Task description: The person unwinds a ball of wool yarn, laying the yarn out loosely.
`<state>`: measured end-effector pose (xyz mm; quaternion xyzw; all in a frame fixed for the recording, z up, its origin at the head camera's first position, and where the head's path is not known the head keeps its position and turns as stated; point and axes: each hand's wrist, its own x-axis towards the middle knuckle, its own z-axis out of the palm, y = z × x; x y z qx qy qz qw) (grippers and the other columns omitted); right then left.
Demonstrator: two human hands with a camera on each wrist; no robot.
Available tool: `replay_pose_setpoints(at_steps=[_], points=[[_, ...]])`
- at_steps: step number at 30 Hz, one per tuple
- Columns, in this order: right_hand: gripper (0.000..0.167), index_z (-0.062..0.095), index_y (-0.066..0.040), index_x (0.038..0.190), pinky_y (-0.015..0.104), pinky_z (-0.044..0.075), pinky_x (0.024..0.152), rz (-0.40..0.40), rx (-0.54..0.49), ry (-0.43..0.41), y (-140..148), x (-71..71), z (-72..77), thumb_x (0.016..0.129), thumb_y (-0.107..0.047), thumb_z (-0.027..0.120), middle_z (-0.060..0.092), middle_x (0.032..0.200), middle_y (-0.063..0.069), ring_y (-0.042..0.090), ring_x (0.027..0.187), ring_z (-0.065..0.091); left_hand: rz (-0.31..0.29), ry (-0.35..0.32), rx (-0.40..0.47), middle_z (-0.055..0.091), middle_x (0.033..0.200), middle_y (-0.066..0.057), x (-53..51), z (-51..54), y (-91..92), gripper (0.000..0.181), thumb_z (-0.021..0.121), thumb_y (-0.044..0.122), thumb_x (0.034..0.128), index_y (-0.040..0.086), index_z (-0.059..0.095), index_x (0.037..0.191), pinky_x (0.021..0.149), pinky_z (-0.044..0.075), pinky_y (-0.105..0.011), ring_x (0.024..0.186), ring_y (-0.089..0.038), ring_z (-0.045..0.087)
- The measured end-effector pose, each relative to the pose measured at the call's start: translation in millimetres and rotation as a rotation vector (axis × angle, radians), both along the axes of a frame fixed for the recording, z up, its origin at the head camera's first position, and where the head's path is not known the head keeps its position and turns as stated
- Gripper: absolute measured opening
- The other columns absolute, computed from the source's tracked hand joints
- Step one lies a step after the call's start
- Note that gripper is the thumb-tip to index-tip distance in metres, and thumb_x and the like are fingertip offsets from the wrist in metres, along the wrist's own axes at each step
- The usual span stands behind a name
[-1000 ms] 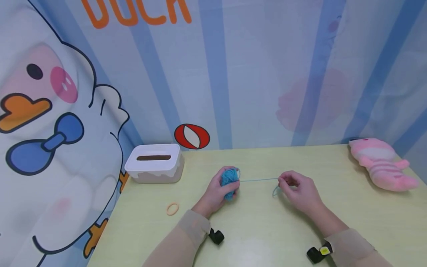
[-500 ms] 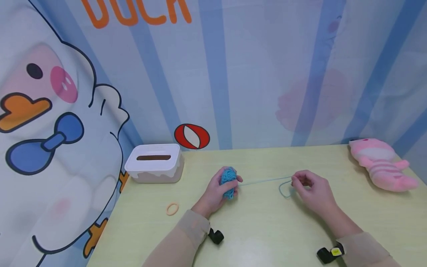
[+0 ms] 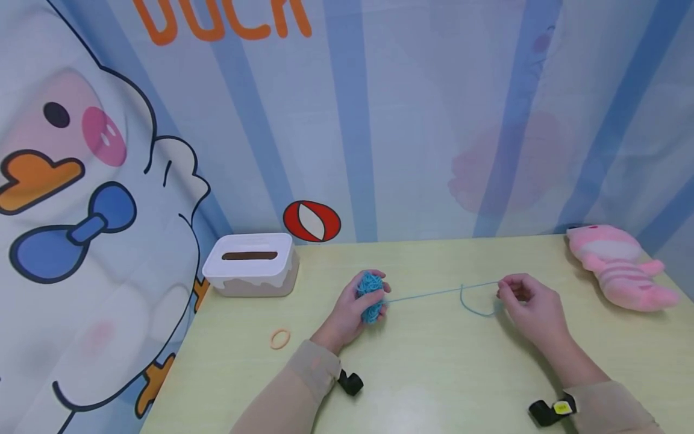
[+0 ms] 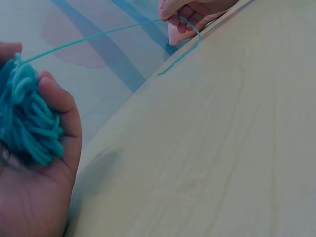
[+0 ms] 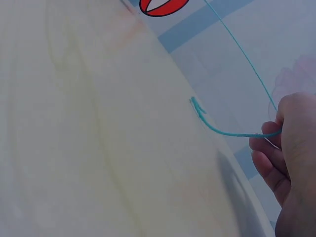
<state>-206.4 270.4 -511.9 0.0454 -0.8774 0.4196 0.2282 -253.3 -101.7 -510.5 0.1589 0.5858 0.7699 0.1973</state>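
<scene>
A pale yellow table (image 3: 423, 355) with wood lines has a white shine (image 3: 401, 413) near its front. Behind the table hangs a wrinkly, light blue cloth (image 3: 417, 120) with darker blue stripes. A big white duck picture (image 3: 114, 307) is left of the table; orange letters (image 3: 252, 31) are high above it.

The yarn bundle (image 3: 370, 283) and its strand (image 3: 423, 296) are teal-blue, the desk (image 3: 412, 367) pale yellow with faint wood grain, the ring (image 3: 272, 342) peach-orange. The tissue box (image 3: 252, 268) is white above greyish beige, with a drip-patterned edge. The plush toy (image 3: 620, 271) is striped pink, the backdrop (image 3: 412, 120) light blue with darker stripes.
</scene>
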Motion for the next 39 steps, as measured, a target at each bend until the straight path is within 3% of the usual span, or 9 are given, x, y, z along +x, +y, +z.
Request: replay_pose_setpoints(at_steps=[4, 8, 13, 17, 21, 25, 30, 34, 39], points=[[0.018, 0.077, -0.003, 0.111, 0.002, 0.044, 0.076, -0.07, 0.029, -0.021, 5, -0.8, 0.1, 0.106, -0.018, 0.07, 0.082, 0.097, 0.015, -0.019, 0.081, 0.055, -0.023, 0.021, 0.008, 0.066, 0.125, -0.003, -1.5, -0.8, -0.8, 0.057, 0.052, 0.017, 0.1134, 0.0, 0.033, 0.164, 0.075, 0.058, -0.026, 0.098, -0.019, 0.062], [0.022, 0.078, -0.005, 0.115, 0.006, 0.042, 0.073, -0.15, 0.068, -0.053, 10, -1.9, 0.1, 0.107, -0.023, 0.069, 0.081, 0.102, 0.017, -0.02, 0.08, 0.049, -0.03, -0.004, 0.01, 0.057, 0.136, -0.012, -0.7, 0.7, -3.0, 0.063, 0.057, 0.019, 0.1135, 0.004, 0.033, 0.169, 0.085, 0.062, -0.025, 0.111, -0.016, 0.064], [0.026, 0.078, -0.004, 0.114, 0.012, 0.042, 0.072, -0.228, 0.097, -0.072, 15, -3.4, 0.0, 0.106, -0.026, 0.068, 0.08, 0.101, 0.017, -0.018, 0.079, 0.045, 0.018, -0.026, 0.001, 0.058, 0.132, -0.017, -0.2, 2.2, -3.6, 0.058, 0.067, 0.017, 0.1104, 0.003, 0.043, 0.162, 0.092, 0.067, -0.033, 0.101, -0.019, 0.076], [0.026, 0.078, -0.004, 0.113, 0.016, 0.042, 0.072, -0.251, 0.117, -0.092, 17, -3.6, 0.1, 0.106, -0.027, 0.068, 0.079, 0.099, 0.017, -0.003, 0.081, 0.055, 0.059, -0.032, -0.029, 0.066, 0.122, -0.005, 0.0, 1.6, -4.2, 0.037, 0.07, 0.012, 0.1074, 0.007, 0.052, 0.14, 0.082, 0.064, -0.031, 0.092, -0.018, 0.069], [0.027, 0.078, -0.002, 0.114, 0.024, 0.046, 0.074, -0.214, 0.146, -0.135, 16, -3.1, -0.9, 0.106, -0.026, 0.068, 0.078, 0.1, 0.018, 0.022, 0.087, 0.066, 0.064, -0.019, -0.045, 0.068, 0.125, -0.003, -0.5, 0.6, -4.2, 0.039, 0.069, 0.011, 0.1076, 0.007, 0.048, 0.14, 0.074, 0.056, -0.027, 0.092, -0.021, 0.059], [0.028, 0.079, 0.001, 0.113, 0.047, 0.054, 0.083, -0.152, 0.201, -0.17, 11, -3.6, -1.3, 0.105, -0.024, 0.068, 0.077, 0.107, 0.025, 0.039, 0.097, 0.069, 0.074, -0.019, -0.044, 0.061, 0.117, -0.003, -0.4, 0.9, -2.9, 0.049, 0.067, 0.019, 0.1099, 0.006, 0.043, 0.152, 0.074, 0.056, -0.027, 0.094, -0.02, 0.059], [0.029, 0.078, 0.004, 0.119, 0.071, 0.045, 0.103, -0.111, 0.251, -0.141, -6, -2.9, 1.7, 0.102, -0.018, 0.067, 0.068, 0.128, 0.037, 0.06, 0.121, 0.058, 0.086, -0.042, -0.04, 0.06, 0.112, -0.006, 0.3, 1.5, -0.5, 0.046, 0.065, 0.024, 0.1112, 0.009, 0.047, 0.151, 0.08, 0.061, -0.028, 0.093, -0.018, 0.063], [0.026, 0.077, 0.001, 0.121, 0.068, 0.047, 0.104, -0.052, 0.197, 0.008, -32, 0.5, 5.3, 0.098, -0.007, 0.068, 0.07, 0.128, 0.031, 0.056, 0.124, 0.06, 0.093, -0.054, -0.031, 0.06, 0.112, -0.01, 0.4, 0.9, 2.0, 0.041, 0.066, 0.02, 0.1107, 0.008, 0.049, 0.147, 0.081, 0.063, -0.029, 0.092, -0.018, 0.066], [0.025, 0.078, -0.004, 0.121, 0.047, 0.06, 0.099, 0.159, 0.151, 0.209, -79, 2.2, 4.2, 0.096, -0.001, 0.075, 0.08, 0.121, 0.014, 0.039, 0.116, 0.076, 0.103, -0.045, -0.032, 0.06, 0.109, -0.008, 0.4, 1.4, 5.9, 0.035, 0.067, 0.018, 0.1103, 0.007, 0.052, 0.141, 0.079, 0.063, -0.029, 0.091, -0.018, 0.066]])
